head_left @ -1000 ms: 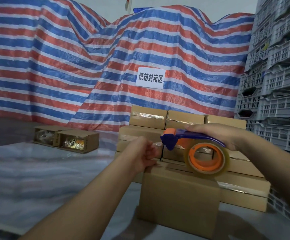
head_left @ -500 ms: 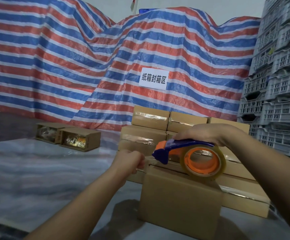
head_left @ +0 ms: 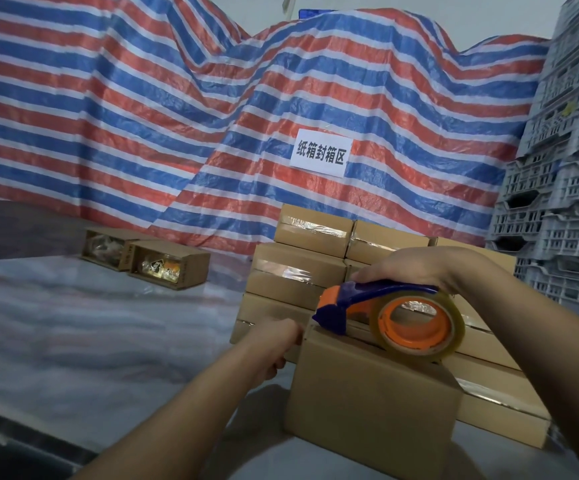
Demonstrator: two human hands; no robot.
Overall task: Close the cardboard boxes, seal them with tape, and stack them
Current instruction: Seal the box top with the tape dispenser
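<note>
With the right hand (head_left: 409, 268) gripping the tape dispenser (head_left: 385, 313) atop the near cardboard box (head_left: 367, 393) and the left hand (head_left: 274, 341) pinching its far-left edge (presumably the tape end), a slip could skew the tape off the seam.

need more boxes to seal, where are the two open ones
The two open boxes lie side by side at the far left of the table, near the striped tarp, left of the sealed stack.
</note>
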